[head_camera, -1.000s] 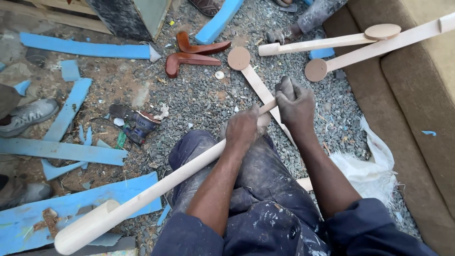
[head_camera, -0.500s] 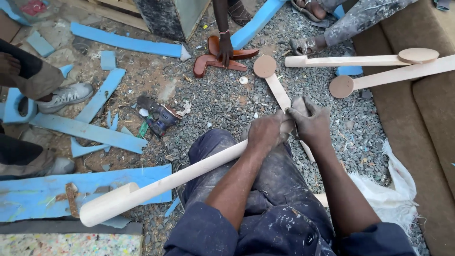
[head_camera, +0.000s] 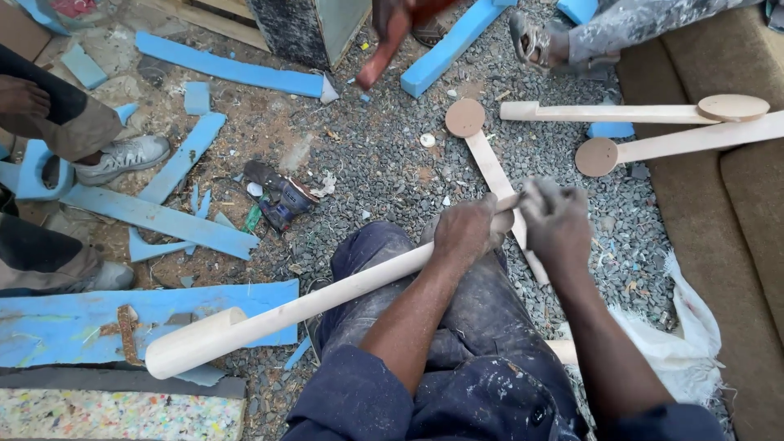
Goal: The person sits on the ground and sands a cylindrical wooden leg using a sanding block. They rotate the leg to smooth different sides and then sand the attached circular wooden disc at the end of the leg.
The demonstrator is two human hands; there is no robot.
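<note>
— What is being held?

— A long pale wooden pole (head_camera: 327,298), rounded and thicker at its near end. It lies slantwise across the person's lap, the thick end low at the left over a blue foam slab (head_camera: 73,318), the thin end up between the hands.

— And the hands?

— The left hand (head_camera: 465,233) is clenched around the pole near its upper end. The right hand (head_camera: 557,222) is closed just beside it at the pole's tip; it is blurred, so whether it grips the pole itself or something small against it, I cannot tell.

— What lies right around them?

— Under the hands, on the gravel ground (head_camera: 384,163), a flat wooden piece with a round disc end (head_camera: 482,155) runs from the disc down past the right wrist. Two more disc-ended sticks (head_camera: 645,113) lie to the right, reaching onto a brown cushion (head_camera: 735,212). A white sack (head_camera: 678,343) sits by the right forearm.

— Farther out?

— Blue foam strips (head_camera: 163,216) are scattered at the left, with a dark shoe (head_camera: 282,192) lying among the stones. A grey sneaker (head_camera: 122,159) of another person stands at the left edge, and a sandalled foot (head_camera: 535,41) shows at the top. Something reddish and blurred (head_camera: 384,41) hangs at the top centre.
</note>
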